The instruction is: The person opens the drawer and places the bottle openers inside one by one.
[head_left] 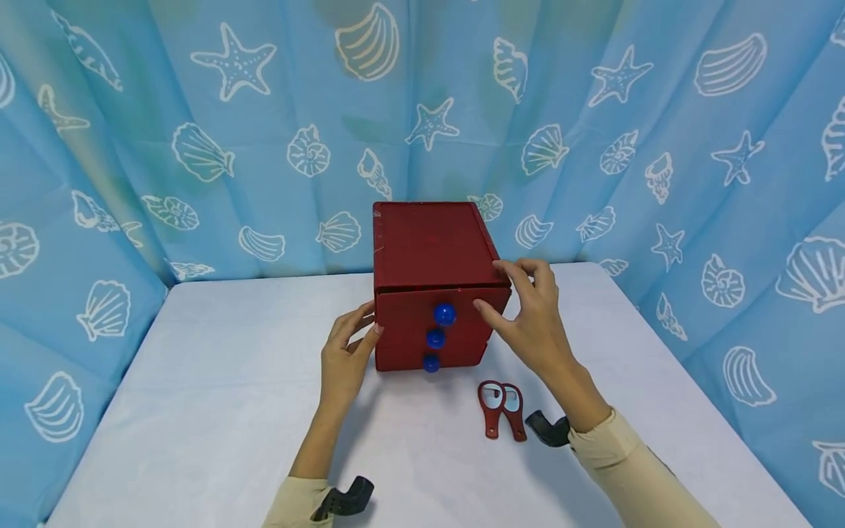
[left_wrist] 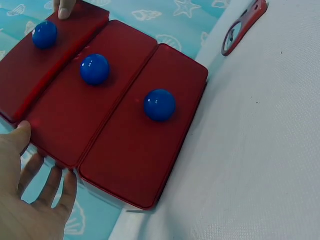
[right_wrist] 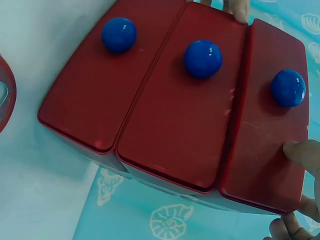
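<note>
A red chest (head_left: 436,246) of three stacked drawers stands on the table, its blue knobs facing me. The front of the top drawer (right_wrist: 265,130) stands slightly proud of the middle one. At the chest's left side my left hand (head_left: 345,359) rests its fingers on the side wall, thumb by the front edge. My right hand (head_left: 536,319) holds the upper right corner, thumb against the top drawer's front and fingers bent round the edge. The blue top knob (head_left: 445,314) is untouched. In the right wrist view, part of the right hand falls outside the picture.
Two small red-framed hand mirrors (head_left: 491,411) lie overlapping on the white tabletop (head_left: 218,411), in front of the chest and to its right. A blue curtain (head_left: 264,147) with shell and starfish prints hangs behind and at both sides. Each wrist bears a black mount (head_left: 348,497).
</note>
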Action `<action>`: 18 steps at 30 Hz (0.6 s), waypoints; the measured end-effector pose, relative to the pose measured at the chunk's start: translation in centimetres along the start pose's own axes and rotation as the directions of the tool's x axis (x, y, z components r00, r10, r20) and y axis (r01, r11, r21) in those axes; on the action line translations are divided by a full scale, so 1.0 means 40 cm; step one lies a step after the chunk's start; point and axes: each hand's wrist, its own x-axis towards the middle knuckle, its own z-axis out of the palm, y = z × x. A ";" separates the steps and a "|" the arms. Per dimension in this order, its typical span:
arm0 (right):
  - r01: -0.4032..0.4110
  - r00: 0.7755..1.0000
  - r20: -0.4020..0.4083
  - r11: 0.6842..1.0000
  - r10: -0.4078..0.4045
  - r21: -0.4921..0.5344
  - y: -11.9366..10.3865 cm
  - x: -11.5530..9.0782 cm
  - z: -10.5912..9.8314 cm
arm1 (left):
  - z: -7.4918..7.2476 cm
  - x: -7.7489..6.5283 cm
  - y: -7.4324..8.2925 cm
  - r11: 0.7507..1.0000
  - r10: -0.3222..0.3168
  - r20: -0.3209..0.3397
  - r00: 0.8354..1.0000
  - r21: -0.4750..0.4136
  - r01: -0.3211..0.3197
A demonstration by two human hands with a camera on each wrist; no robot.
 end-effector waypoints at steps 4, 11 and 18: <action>-0.016 1.000 -0.008 1.000 0.016 0.011 0.008 0.016 0.022 | -0.004 0.005 0.014 1.000 0.009 -0.005 1.000 -0.011 -0.009; -0.099 0.995 -0.021 0.990 0.102 0.096 0.021 0.015 0.026 | -0.016 0.009 0.079 0.997 0.042 0.009 0.999 -0.058 -0.041; -0.267 0.962 -0.021 0.950 0.274 0.162 0.039 -0.110 0.056 | -0.022 0.007 0.018 0.999 0.031 0.029 0.999 -0.010 -0.031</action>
